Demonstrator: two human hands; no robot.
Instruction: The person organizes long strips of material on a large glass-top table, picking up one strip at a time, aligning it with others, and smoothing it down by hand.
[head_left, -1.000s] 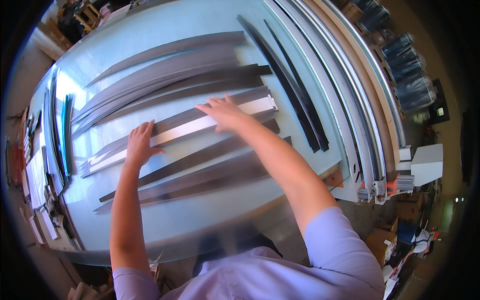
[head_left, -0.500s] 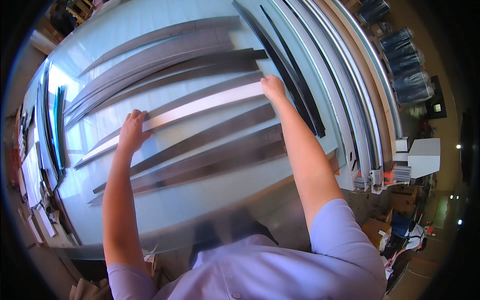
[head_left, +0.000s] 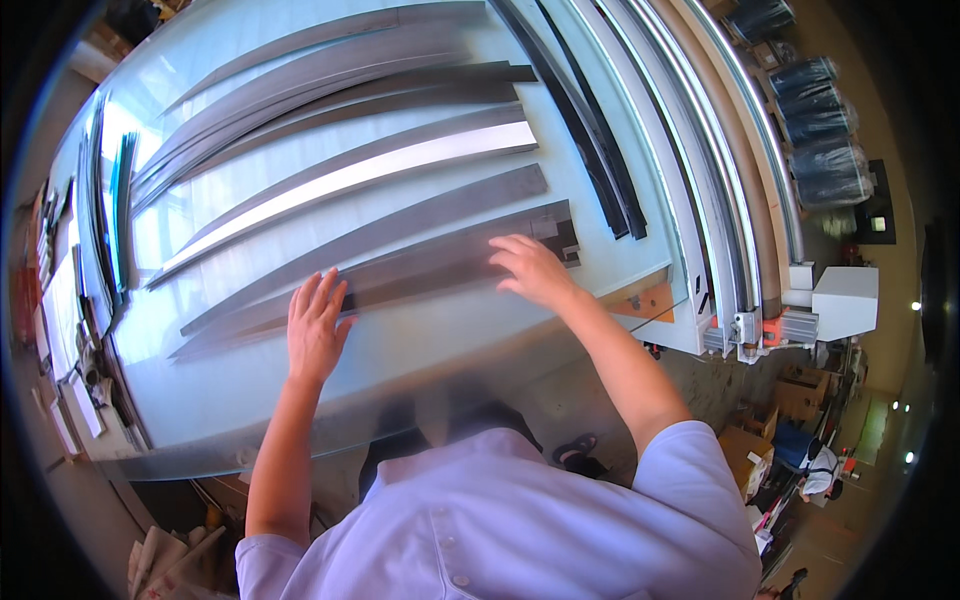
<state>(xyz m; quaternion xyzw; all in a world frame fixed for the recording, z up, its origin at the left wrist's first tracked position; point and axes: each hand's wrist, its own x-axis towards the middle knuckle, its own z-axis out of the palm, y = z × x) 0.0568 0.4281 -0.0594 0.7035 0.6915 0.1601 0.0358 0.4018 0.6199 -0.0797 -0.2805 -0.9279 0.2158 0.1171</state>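
Large pale blue-white worktable (head_left: 420,340) fills the view, long grey metal strips fanned across it. Both hands moved down since half a second ago: they were on the bright silver strip (head_left: 380,170) mid-table, now they're on the nearest dark grey long metal strip (head_left: 420,265) by the table's front edge. Bright strip now lies untouched, well apart from the hands. Right hand (head_left: 532,268) flat, fingers spread, pressing the strip's right end, no grip. Left hand (head_left: 315,325) open, palm down, fingers on the strip's lower left part, not closed around it. Far right: dark blue wrapped rolls (head_left: 815,130) stacked beside the table. Lower right: brown cardboard boxes (head_left: 790,395) on the floor. Left edge: white flat packets (head_left: 60,320), detail too small to tell.
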